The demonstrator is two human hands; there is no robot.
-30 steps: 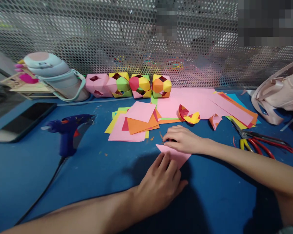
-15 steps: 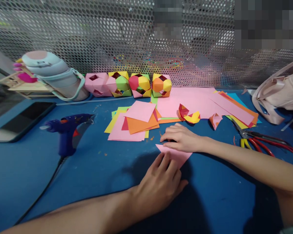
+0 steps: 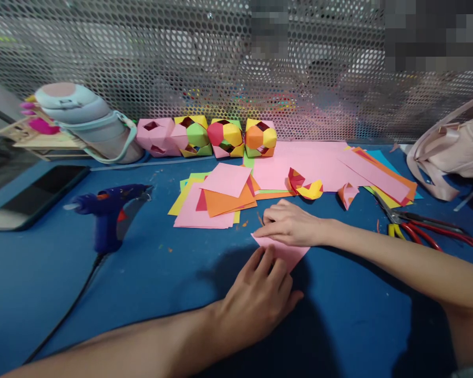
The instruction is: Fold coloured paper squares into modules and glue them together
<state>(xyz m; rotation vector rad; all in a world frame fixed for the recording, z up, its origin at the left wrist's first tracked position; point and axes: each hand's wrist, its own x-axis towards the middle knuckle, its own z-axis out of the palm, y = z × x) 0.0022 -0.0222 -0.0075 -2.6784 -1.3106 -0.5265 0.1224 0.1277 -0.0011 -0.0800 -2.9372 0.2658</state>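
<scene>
A small pink sheet of folded paper point(image 3: 289, 256) lies on the blue tabletop between my hands. My left hand point(image 3: 260, 294) rests on its near side, fingertips pressing down, fingers a little apart and the thumb stretched out to the right. Across the far edge lies my right hand point(image 3: 289, 223), its index finger reaching along the edge to the left corner and the other fingers curled together. Part of the sheet is hidden under both hands. Just beyond are a red and yellow folded paper piece point(image 3: 310, 189) and a pink folded piece point(image 3: 347, 196).
A stack of coloured paper squares point(image 3: 224, 194) lies left of my right hand. Paper balls point(image 3: 224, 137) line the mesh panel point(image 3: 161, 63). At left are a blue glue gun point(image 3: 107, 215), phone point(image 3: 35, 194) and bottle point(image 3: 98, 131); at right, pliers point(image 3: 415, 231) and a bag point(image 3: 457, 142).
My right hand's index finger has straightened and slid left along the paper's far edge to the corner. My left hand stays in place.
</scene>
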